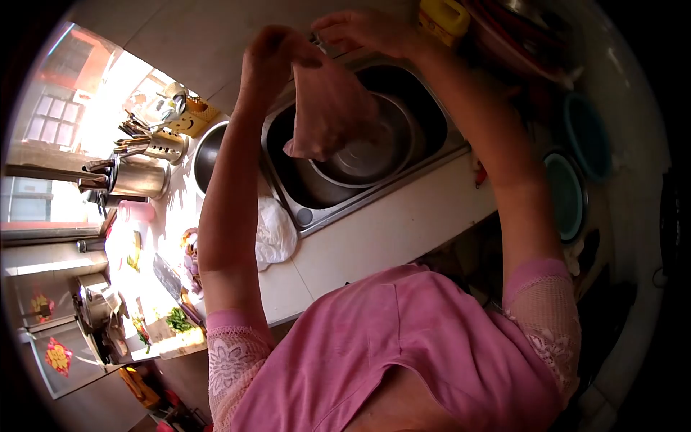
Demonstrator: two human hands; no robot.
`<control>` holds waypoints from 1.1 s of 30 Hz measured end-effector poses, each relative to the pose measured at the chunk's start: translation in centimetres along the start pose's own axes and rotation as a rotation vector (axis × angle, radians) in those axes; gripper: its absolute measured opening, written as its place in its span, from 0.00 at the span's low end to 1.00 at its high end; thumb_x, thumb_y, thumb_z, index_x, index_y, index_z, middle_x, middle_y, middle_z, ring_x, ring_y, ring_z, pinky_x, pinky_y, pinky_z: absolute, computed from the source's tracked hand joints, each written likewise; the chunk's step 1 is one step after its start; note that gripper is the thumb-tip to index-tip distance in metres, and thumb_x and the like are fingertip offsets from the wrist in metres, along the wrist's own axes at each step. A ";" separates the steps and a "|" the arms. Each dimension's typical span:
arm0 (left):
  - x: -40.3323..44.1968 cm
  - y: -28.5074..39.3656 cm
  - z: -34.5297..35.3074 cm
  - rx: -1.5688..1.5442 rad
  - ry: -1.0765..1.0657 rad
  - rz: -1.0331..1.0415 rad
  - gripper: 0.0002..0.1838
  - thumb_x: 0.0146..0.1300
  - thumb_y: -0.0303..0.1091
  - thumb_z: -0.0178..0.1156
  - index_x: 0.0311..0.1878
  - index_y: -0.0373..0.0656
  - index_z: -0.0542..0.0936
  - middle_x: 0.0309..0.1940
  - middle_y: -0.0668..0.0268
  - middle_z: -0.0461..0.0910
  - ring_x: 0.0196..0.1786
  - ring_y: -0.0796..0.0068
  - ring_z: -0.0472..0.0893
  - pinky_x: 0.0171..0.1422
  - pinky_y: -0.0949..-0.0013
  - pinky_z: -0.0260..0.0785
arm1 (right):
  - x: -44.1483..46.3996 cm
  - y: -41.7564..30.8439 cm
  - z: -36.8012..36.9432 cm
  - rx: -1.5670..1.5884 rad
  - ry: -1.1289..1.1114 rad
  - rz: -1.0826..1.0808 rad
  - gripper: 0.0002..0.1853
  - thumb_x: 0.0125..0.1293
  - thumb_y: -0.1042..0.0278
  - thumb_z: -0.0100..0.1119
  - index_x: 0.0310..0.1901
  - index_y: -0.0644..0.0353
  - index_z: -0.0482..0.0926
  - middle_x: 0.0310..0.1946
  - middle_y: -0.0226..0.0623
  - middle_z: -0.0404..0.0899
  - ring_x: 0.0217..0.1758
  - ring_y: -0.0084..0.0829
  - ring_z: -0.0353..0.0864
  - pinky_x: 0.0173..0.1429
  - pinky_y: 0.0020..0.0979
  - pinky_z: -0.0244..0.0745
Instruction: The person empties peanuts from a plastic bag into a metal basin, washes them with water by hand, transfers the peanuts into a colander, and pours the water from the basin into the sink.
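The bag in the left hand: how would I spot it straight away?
Find the sink. Over the metal basin in it, the bag hangs from the left hand. It is dull pink, unlike the crumpled white bag on the counter.

Arms (230, 194) extended forward; left hand (275, 49) clenched, right hand (367, 33) loosely uncurled.

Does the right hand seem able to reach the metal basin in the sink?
Probably yes: the bag hides part of the metal basin, but nothing seems to block the right hand from the basin's right side.
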State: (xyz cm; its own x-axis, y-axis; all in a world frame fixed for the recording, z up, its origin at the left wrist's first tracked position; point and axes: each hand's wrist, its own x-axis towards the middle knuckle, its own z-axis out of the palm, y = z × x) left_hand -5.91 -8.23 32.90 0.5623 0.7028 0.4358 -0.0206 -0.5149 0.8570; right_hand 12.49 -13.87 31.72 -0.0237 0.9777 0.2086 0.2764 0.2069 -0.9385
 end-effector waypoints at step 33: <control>-12.2 -8.9 3.6 0.622 0.050 -0.082 0.24 0.47 0.44 0.64 0.44 0.46 0.67 0.35 0.60 0.73 0.39 0.57 0.76 0.40 0.57 0.68 | 0.4 -4.1 0.0 0.220 0.162 0.101 0.06 0.54 0.73 0.53 0.26 0.66 0.77 0.18 0.36 0.77 0.18 0.23 0.75 0.21 0.23 0.70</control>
State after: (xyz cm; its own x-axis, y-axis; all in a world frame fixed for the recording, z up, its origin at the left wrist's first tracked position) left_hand -9.62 -13.97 19.00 0.5022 0.7663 0.4008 0.5138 -0.6372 0.5744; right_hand 11.32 -14.29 35.63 0.1522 0.9790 0.1353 0.0540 0.1284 -0.9903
